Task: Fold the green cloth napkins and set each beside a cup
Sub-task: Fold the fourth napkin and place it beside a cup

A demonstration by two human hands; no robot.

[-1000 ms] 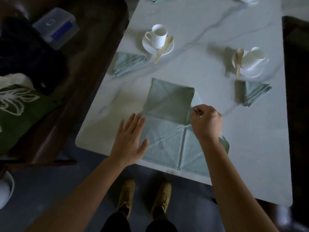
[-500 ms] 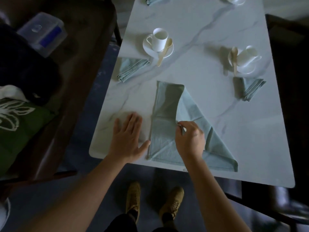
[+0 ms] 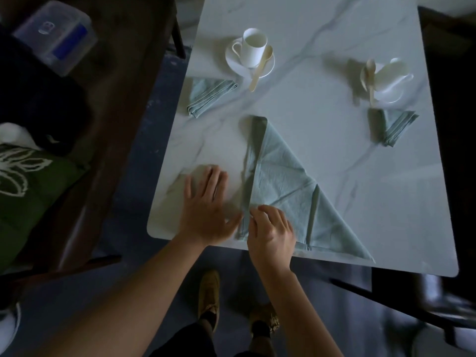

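A pale green napkin (image 3: 288, 186) lies folded into a triangle at the near edge of the white marble table (image 3: 322, 42). My right hand (image 3: 270, 233) pinches the folded corner at the napkin's near left side. Flat on the table just left of the napkin rests my left hand (image 3: 206, 207), fingers apart, holding nothing. A folded napkin (image 3: 210, 94) lies in front of the upright white cup (image 3: 253, 47) on its saucer. Another folded napkin (image 3: 391, 126) lies in front of the right-hand cup (image 3: 389, 73), which is on its side on a saucer.
Wooden spoons (image 3: 261, 68) rest on both saucers. A dark wooden bench (image 3: 123, 99) at left carries a clear plastic box (image 3: 55, 37), dark cloth and a green patterned cushion (image 3: 28, 191). My brown shoes (image 3: 208, 295) stand below the table's near edge. A dark chair (image 3: 453, 124) stands at right.
My right hand has carried the napkin's far right corner down and left to the near left corner, turning the half-folded cloth into a triangle. My left hand slid left off the cloth.
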